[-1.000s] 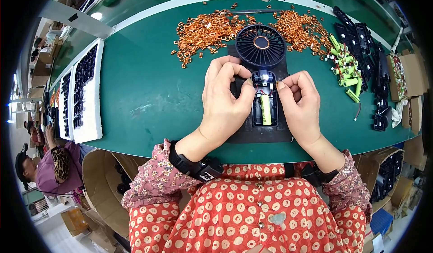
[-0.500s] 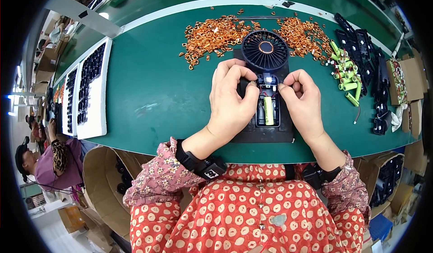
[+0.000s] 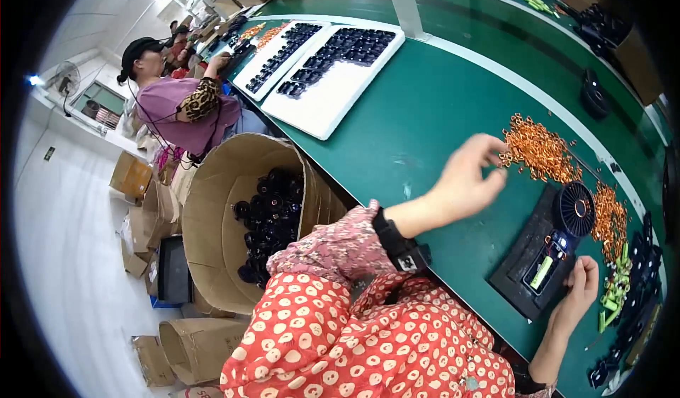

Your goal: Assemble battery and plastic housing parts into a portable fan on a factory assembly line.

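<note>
My left hand [image 3: 469, 180] is raised over the green table with its fingers apart, and nothing shows in it. Its fingertips are at the near edge of a pile of small orange, copper-coloured rings [image 3: 535, 146]. A dark handheld fan [image 3: 575, 210] lies on a black mat [image 3: 513, 274] to the right. The fan's handle is uncovered, showing a green battery cell [image 3: 542, 272] and a small lit circuit board [image 3: 562, 242]. Close against the handle's right side is my right hand [image 3: 577, 295], its fingers curled together; whatever they pinch is hidden.
Green battery cells [image 3: 615, 288] and black casings [image 3: 641, 284] lie at the far right. White foam trays [image 3: 322, 114] with rows of dark parts stand at upper left. A cardboard box [image 3: 205, 206] of dark round parts stands beside the table [image 3: 397, 139]. A co-worker [image 3: 184, 107] sits farther left.
The view has swung left. My left hand has left the fan and moved over to the orange rings, its fingers opening. My right hand has slid down beside the handle.
</note>
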Motion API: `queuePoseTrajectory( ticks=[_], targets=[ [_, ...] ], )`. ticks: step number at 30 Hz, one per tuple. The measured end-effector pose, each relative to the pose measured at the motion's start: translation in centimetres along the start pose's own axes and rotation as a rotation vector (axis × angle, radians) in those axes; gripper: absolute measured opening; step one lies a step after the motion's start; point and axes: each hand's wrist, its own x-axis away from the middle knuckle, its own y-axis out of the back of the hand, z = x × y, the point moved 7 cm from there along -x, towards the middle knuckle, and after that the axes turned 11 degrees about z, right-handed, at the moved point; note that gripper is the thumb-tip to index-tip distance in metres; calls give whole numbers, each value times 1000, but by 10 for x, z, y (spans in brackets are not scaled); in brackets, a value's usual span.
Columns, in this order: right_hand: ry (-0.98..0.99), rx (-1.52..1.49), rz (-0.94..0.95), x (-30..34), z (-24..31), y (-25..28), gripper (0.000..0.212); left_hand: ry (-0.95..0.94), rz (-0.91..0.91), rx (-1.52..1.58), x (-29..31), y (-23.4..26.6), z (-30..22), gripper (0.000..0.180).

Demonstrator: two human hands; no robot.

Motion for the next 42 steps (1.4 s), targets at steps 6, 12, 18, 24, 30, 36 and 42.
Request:
queuePoseTrajectory(
  ticks=[6,12,18,24,30,36,42],
  targets=[
    [-15,40,29,-2,4,-11,6,235,-645,-797,59,295,82,65],
    [-17,134,-13,-8,3,-15,7,569,-561,-781,106,455,143,132],
    [-11,175,-64,-5,3,-12,7,769,-499,-866,71,421,126,124],
    [7,196,-56,-6,5,-15,7,716,-517,-1054,77,426,131,126],
    [2,160,-29,-6,5,-4,8,757,-498,-1011,87,425,117,125],
    [107,-130,113,10,52,-26,27,55,-173,-774,35,186,-25,109],
    [-531,-687,721,33,50,-122,61,-335,98,-630,39,-8,-108,119]
  ],
)
